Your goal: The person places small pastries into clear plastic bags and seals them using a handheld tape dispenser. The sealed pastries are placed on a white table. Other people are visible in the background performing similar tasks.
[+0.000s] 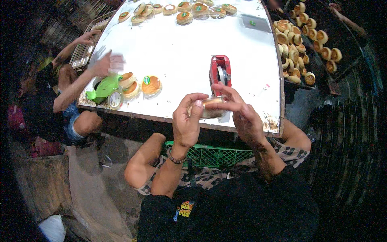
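A round, flat bun in clear wrapping (213,113) is held up over the near edge of the white table, somewhat blurred. My left hand (186,121) is closed on its left side, with thumb and forefinger at the top rim. From the right, my right hand (244,115) lays its fingers along the bun's upper edge and grips it there; its forefinger sticks up toward the dispenser, and its thumb is mostly hidden. Just beyond the bun stands a red tape dispenser (220,64) with a roll in it, its near end partly covered by my fingers.
Wrapped buns (151,85) lie left, beside a green tape dispenser (107,86) and a co-worker's blurred hand (108,64). More wrapped buns (200,9) line the table's (173,52) far side. Unwrapped buns (294,52) are piled right. A green crate (209,155) sits below the edge.
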Action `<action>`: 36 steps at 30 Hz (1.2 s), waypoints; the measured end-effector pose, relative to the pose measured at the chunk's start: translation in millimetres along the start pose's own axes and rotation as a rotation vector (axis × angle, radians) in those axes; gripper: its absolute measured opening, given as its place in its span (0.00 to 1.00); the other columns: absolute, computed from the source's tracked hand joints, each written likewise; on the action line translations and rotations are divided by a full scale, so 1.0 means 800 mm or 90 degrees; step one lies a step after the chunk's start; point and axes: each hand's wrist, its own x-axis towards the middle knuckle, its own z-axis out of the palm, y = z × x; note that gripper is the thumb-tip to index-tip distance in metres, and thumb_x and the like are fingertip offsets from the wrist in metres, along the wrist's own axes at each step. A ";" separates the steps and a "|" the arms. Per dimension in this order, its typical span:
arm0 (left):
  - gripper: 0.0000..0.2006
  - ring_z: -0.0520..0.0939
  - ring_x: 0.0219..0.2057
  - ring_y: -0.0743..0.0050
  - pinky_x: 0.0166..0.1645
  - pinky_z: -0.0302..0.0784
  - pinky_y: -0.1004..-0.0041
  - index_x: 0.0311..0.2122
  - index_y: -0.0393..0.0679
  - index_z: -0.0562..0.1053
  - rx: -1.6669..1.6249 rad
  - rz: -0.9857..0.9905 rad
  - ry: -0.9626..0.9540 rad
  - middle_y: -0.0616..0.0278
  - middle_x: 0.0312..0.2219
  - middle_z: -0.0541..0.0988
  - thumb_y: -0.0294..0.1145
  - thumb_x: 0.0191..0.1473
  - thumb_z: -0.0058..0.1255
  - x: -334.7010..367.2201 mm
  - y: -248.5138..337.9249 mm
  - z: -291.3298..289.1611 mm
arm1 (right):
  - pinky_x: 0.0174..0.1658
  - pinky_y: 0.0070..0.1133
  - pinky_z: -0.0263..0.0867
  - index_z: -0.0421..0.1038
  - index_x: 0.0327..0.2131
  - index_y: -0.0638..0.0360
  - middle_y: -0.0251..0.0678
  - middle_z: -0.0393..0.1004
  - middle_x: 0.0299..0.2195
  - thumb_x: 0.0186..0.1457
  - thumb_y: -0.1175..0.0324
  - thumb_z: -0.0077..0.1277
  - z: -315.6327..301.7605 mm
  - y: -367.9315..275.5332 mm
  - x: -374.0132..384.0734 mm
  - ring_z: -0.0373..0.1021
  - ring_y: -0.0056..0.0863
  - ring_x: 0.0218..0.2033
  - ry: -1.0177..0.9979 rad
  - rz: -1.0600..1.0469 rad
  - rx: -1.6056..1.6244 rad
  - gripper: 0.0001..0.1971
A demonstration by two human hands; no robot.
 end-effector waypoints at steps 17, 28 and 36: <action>0.18 0.80 0.46 0.72 0.51 0.77 0.71 0.53 0.33 0.72 0.000 0.017 0.068 0.53 0.44 0.81 0.38 0.68 0.45 0.001 -0.030 -0.014 | 0.58 0.36 0.67 0.77 0.50 0.55 0.44 0.70 0.54 0.40 0.67 0.72 0.009 0.057 0.030 0.68 0.43 0.57 -0.017 -0.044 -0.352 0.29; 0.35 0.68 0.62 0.50 0.57 0.72 0.37 0.65 0.46 0.61 -0.655 -0.260 0.290 0.49 0.61 0.68 0.64 0.66 0.33 0.041 -0.105 -0.143 | 0.51 0.36 0.70 0.67 0.55 0.57 0.47 0.73 0.47 0.49 0.67 0.65 -0.033 0.052 0.066 0.72 0.46 0.47 0.006 0.002 -0.499 0.29; 0.40 0.63 0.67 0.43 0.64 0.68 0.46 0.68 0.36 0.55 -0.332 -0.275 0.168 0.48 0.67 0.57 0.61 0.66 0.39 0.067 -0.117 -0.151 | 0.45 0.27 0.75 0.77 0.49 0.62 0.45 0.81 0.43 0.54 0.68 0.60 -0.159 0.127 0.227 0.79 0.34 0.40 0.141 0.083 -0.525 0.19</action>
